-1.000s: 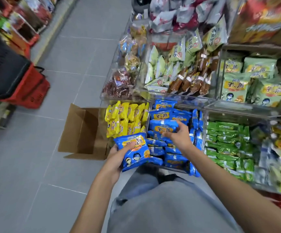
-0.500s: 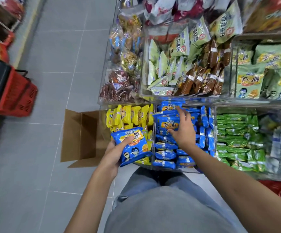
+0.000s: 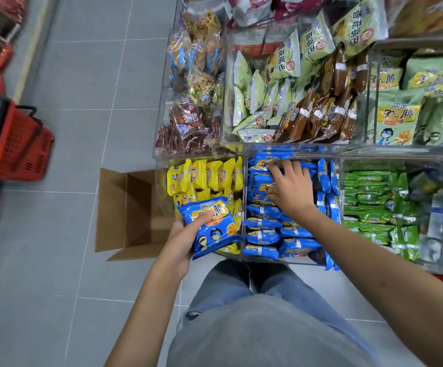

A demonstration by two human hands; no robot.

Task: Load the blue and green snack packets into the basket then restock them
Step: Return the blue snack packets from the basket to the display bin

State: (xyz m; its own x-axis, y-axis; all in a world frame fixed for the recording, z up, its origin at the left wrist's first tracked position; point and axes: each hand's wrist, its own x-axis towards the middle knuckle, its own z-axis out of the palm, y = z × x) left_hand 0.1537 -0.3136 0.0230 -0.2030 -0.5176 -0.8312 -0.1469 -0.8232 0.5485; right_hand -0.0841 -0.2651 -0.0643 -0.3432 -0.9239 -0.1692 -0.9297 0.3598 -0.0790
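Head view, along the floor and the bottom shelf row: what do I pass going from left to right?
From the left: red plastic shopping basket → open brown cardboard box → yellow snack packets → blue snack packets → green snack packets.

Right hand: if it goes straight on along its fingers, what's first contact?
Most likely the rearmost blue packets. The right hand points up and left at them, and its fingertips look on or just short of them. Depth is unclear from this overhead view.
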